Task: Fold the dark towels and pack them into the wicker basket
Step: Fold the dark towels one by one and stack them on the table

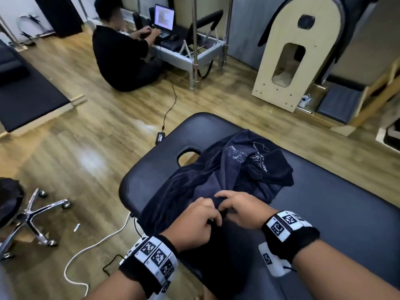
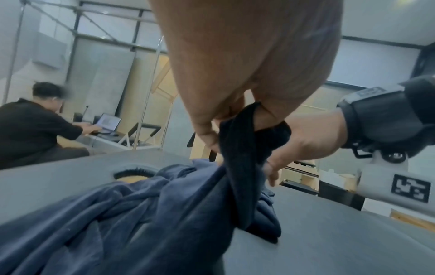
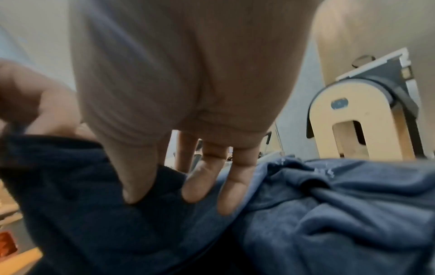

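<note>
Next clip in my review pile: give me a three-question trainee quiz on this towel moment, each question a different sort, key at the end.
1. True or false: the dark towel lies crumpled on the black padded table, not yet folded flat.
2. Multiple choice: what holds the bunched towel edge? A) the left hand alone B) the right hand alone C) both hands, close together
3. Short answer: is the wicker basket visible in any view?

Key: 1 true. 2 C; the left wrist view shows the left hand's grip closed on a twisted strip of cloth, with the right hand's fingers on the same strip. 3 No, no basket shows.
</note>
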Motion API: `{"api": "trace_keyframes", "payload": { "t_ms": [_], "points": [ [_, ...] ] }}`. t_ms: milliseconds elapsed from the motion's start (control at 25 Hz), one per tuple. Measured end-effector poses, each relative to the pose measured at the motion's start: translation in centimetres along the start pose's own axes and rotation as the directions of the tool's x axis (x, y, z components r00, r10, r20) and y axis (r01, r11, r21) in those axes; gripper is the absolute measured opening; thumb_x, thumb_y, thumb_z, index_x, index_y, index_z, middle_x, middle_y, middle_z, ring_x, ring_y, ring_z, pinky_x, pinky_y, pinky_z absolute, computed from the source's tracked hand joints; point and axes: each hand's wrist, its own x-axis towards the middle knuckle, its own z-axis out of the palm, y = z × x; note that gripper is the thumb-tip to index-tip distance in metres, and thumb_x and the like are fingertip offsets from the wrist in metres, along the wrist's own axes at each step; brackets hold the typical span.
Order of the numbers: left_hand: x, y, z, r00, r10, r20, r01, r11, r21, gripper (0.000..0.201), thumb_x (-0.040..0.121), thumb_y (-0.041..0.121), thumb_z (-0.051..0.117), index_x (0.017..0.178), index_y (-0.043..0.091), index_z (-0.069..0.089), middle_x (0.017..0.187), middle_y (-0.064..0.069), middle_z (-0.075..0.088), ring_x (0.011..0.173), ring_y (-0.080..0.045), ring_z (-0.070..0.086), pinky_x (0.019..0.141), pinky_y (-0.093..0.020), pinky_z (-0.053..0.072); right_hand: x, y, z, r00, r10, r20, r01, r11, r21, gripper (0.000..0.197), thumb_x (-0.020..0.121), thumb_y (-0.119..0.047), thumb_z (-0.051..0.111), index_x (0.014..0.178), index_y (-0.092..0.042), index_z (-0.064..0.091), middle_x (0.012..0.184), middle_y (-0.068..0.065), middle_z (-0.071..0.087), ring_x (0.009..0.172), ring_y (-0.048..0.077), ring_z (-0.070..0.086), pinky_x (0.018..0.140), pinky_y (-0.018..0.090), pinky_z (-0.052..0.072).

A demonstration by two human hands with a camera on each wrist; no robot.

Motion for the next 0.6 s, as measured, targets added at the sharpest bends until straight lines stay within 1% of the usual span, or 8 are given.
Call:
{"api": "trace_keyframes", "payload": {
  "t_ms": [80, 120, 200, 280, 360, 480, 560, 600],
  "points": [
    [-0.7, 0.4, -0.3, 0.992, 0.063, -0.106, -0.068, 0.997, -0.039, 0.038, 0.065, -0.007, 0.043, 0.075, 0.021, 0.067, 0.081, 0.013, 0.051, 0.082, -0.009, 0.050, 0.076, -0.019, 0.042, -2.2, -0.3, -0.8, 0.998, 0.027, -0.050, -0.032, 0.995, -0.096, 0.008, 0.087, -0.029, 0.065, 0.092, -0.027, 0.070, 0.141, -0.017, 0.053, 0.116, 0.014, 0.061, 0.096, 0.031, 0.048],
    [-0.8, 0.9, -0.4, 0.984, 0.045, -0.174, -0.058, 0.996, -0.070, 0.035, 0.065, -0.007, 0.042, 0.073, 0.020, 0.064, 0.081, 0.011, 0.051, 0.081, -0.009, 0.051, 0.076, -0.019, 0.042, -3.3, -0.7, -0.8, 0.994, 0.033, -0.100, -0.046, 0.991, -0.127, 0.009, 0.087, -0.034, 0.064, 0.088, -0.026, 0.066, 0.133, -0.017, 0.056, 0.109, 0.015, 0.063, 0.090, 0.032, 0.050],
    [-0.5, 1.9, -0.8, 0.958, -0.095, -0.272, 0.071, 0.993, -0.096, 0.030, 0.069, -0.006, 0.042, 0.074, 0.021, 0.055, 0.082, 0.006, 0.052, 0.082, -0.015, 0.053, 0.076, -0.025, 0.043, -5.6, -1.4, -0.2, 0.971, 0.085, -0.225, -0.121, 0.981, -0.152, 0.016, 0.088, -0.041, 0.060, 0.087, -0.026, 0.056, 0.114, -0.013, 0.060, 0.097, 0.020, 0.064, 0.080, 0.036, 0.053],
    [0.2, 2.3, -1.4, 0.933, -0.247, -0.261, 0.237, 0.969, -0.068, 0.023, 0.074, -0.002, 0.045, 0.076, 0.021, 0.050, 0.078, 0.004, 0.054, 0.079, -0.022, 0.055, 0.070, -0.031, 0.042, -8.0, -2.1, 0.4, 0.906, 0.223, -0.360, -0.268, 0.960, -0.078, 0.016, 0.088, -0.040, 0.058, 0.086, -0.025, 0.053, 0.097, -0.007, 0.061, 0.090, 0.025, 0.063, 0.074, 0.040, 0.052],
    [1.0, 2.9, -1.2, 0.943, -0.274, -0.187, 0.269, 0.962, -0.050, 0.018, 0.073, 0.005, 0.043, 0.070, 0.022, 0.045, 0.074, -0.001, 0.056, 0.076, -0.027, 0.056, 0.065, -0.033, 0.044, -10.7, -2.7, 1.1, 0.815, 0.371, -0.444, -0.398, 0.917, 0.034, 0.017, 0.086, -0.037, 0.060, 0.080, -0.026, 0.050, 0.088, -0.005, 0.062, 0.086, 0.027, 0.062, 0.072, 0.040, 0.051],
    [2.4, 5.6, -0.1, 0.976, -0.204, -0.081, 0.194, 0.974, -0.120, 0.019, 0.070, 0.010, 0.041, 0.067, 0.028, 0.045, 0.073, 0.000, 0.058, 0.076, -0.026, 0.057, 0.069, -0.036, 0.049, -14.6, -4.3, 2.2, 0.805, 0.525, -0.277, -0.519, 0.849, 0.101, 0.026, 0.086, -0.046, 0.061, 0.075, -0.026, 0.049, 0.078, -0.005, 0.066, 0.082, 0.023, 0.063, 0.072, 0.037, 0.052],
    [3.1, 8.7, 1.2, 0.998, -0.055, 0.007, 0.056, 0.977, -0.206, 0.025, 0.072, 0.003, 0.045, 0.068, 0.027, 0.047, 0.072, 0.004, 0.059, 0.074, -0.019, 0.056, 0.069, -0.034, 0.046, -16.5, -5.0, 2.0, 0.803, 0.546, -0.239, -0.491, 0.833, 0.255, 0.016, 0.086, -0.047, 0.062, 0.093, -0.034, 0.059, 0.077, -0.003, 0.070, 0.077, 0.017, 0.066, 0.076, 0.034, 0.055],
    [3.3, 10.3, 1.9, 0.997, 0.055, 0.059, -0.039, 0.968, -0.250, 0.027, 0.071, -0.001, 0.045, 0.069, 0.026, 0.048, 0.071, 0.004, 0.058, 0.072, -0.015, 0.054, 0.068, -0.032, 0.044, -17.4, -5.2, 1.7, 0.792, 0.542, -0.281, -0.440, 0.825, 0.355, 0.027, 0.086, -0.040, 0.063, 0.113, -0.040, 0.059, 0.081, -0.001, 0.073, 0.075, 0.016, 0.068, 0.077, 0.034, 0.057]
  ]
}}
